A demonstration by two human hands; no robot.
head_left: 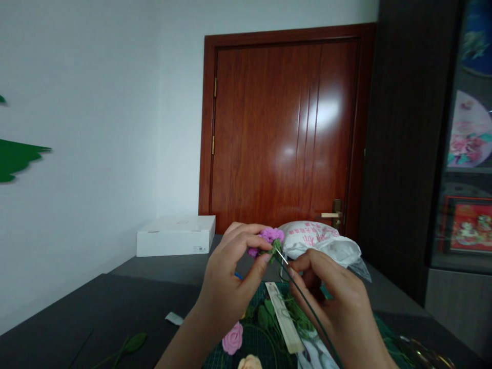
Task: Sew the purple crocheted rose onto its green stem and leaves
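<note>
Crocheted pink flower was pinched closed between the thumb and fingers of the left hand, above the cutting mat; the right hand gripped a green stem wire, its bare tip at the flower's green base; another rose head and loose leaves lay unattached below

Purple crochet flower, partly hidden

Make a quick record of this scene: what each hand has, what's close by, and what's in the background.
left hand: pinching a purple flower
right hand: holding a green wire, its upper end at the flower
close by: white plastic bag, pink rose, green cutting mat
background: white box on a dark table, reddish-brown wooden door
</note>
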